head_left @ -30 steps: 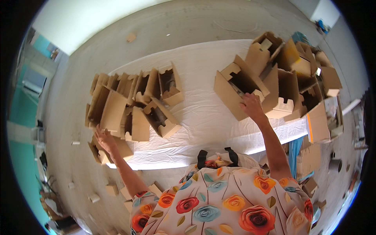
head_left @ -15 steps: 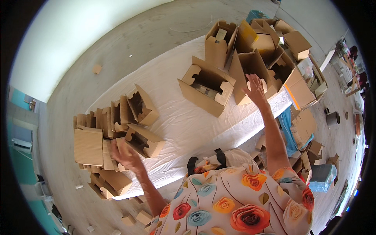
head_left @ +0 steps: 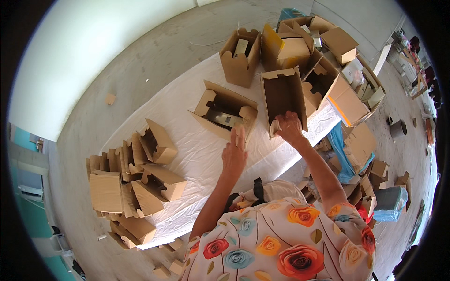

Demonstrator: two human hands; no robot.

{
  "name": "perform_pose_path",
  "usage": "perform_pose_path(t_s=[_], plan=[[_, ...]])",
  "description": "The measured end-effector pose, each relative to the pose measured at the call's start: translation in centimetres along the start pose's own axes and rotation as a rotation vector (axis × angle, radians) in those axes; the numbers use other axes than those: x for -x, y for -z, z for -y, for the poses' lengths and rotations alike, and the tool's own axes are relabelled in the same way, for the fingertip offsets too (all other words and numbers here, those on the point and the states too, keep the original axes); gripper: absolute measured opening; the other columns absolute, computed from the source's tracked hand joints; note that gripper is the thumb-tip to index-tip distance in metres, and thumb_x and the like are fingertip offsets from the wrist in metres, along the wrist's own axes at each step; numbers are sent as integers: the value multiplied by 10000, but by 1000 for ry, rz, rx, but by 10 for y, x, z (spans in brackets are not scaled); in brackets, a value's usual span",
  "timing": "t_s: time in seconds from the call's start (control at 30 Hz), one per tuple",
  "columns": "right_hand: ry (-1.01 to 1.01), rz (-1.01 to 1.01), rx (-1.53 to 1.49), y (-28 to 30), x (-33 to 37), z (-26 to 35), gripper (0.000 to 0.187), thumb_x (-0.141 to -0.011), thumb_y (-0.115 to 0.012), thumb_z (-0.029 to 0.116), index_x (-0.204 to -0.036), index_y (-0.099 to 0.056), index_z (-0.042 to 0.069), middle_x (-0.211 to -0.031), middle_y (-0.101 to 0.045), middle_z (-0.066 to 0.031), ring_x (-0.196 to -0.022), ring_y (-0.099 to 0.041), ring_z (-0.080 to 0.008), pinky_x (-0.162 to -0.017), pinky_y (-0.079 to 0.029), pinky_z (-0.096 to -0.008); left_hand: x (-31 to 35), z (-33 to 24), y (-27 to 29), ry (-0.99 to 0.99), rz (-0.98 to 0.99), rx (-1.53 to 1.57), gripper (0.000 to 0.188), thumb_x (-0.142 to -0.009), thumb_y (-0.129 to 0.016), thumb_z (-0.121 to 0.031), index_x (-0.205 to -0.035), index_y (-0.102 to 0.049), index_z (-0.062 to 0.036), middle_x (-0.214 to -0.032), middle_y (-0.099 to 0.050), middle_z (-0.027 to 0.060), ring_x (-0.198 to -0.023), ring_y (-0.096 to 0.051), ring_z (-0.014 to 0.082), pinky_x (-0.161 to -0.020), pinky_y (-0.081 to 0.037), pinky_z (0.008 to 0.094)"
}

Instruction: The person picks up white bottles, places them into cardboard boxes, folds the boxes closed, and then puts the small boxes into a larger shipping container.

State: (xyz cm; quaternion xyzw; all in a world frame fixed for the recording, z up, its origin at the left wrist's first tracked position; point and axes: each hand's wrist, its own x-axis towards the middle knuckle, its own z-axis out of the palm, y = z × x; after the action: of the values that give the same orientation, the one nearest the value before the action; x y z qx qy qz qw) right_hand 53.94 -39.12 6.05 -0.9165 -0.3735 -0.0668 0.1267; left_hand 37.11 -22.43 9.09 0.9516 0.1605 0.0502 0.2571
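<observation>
Two bare hands out over a white sheet (head_left: 187, 154) spread on the concrete floor. Left hand (head_left: 233, 154) flat and palm down, fingers (head_left: 236, 136) stretched straight and loosely together, tips touching the near flap of an open flat cardboard box (head_left: 224, 111) lying on the sheet; nothing clasped. Right hand (head_left: 289, 127) curled over the near lower edge of a tall open cardboard box (head_left: 282, 95) tipped on its side, mouth facing the camera, fingers closed on the rim flap. Both boxes side by side near the middle of the sheet, just apart. Beyond them, a crowded heap of open cartons (head_left: 309, 51) at the far right end. On the left end of the sheet, a stack of folded cardboard boxes (head_left: 133, 180). Blue plastic (head_left: 341, 154) hanging just right of the right forearm. Flowered garment (head_left: 281, 239) at the bottom.
</observation>
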Motion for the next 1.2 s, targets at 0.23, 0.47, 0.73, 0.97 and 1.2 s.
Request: perform_pose_path(t_s=[0.23, 0.47, 0.73, 0.97, 1.2], plan=[[24, -19, -160, 23, 26, 12, 244, -606, -745, 131, -790, -591, 87, -731, -622, -78, -798, -582, -265, -703, -452, -390, -65, 45, -23, -242, -386, 87, 199, -707, -544, 79, -865, -492, -31, -984, -456, 150, -872, -517, 359, -735, -460, 411], [70, 254, -316, 27, 29, 92, 188, -748, -616, 196, -811, -545, 34, -791, -644, -151, -778, -630, -316, -666, -501, -397, -51, 39, 26, -189, -401, 368, 479, -759, -457, 117, -1205, -489, -54, -1317, -380, 180, -1146, -461, 356, -912, -411, 386], [-3, 251, -1162, -30, 1, 189, 201, -819, -542, 116, -958, -545, -29, -840, -607, -220, -786, -607, -327, -694, -476, -363, 51, 36, 52, -103, -576, 297, 302, -837, -499, -6, -1133, -551, -37, -1243, -450, 188, -1103, -471, 345, -931, -380, 396], [197, 473, -1185, -23, -3, 203, 166, -829, -548, 49, -987, -567, 1, -957, -609, -113, -844, -592, -210, -755, -473, -294, 80, 76, 31, 144, -488, 264, 383, -821, -604, -180, -1171, -530, -47, -1267, -431, 188, -1215, -334, 383, -1023, -265, 457], [385, 164, -604, 7, 19, 137, 155, -788, -610, 72, -935, -598, 23, -912, -604, -143, -856, -589, -316, -729, -493, -370, 89, 85, 36, 328, -289, 164, 731, -637, -724, -74, -1290, -396, -117, -1390, -150, 270, -1199, -338, 470, -979, -345, 460]])
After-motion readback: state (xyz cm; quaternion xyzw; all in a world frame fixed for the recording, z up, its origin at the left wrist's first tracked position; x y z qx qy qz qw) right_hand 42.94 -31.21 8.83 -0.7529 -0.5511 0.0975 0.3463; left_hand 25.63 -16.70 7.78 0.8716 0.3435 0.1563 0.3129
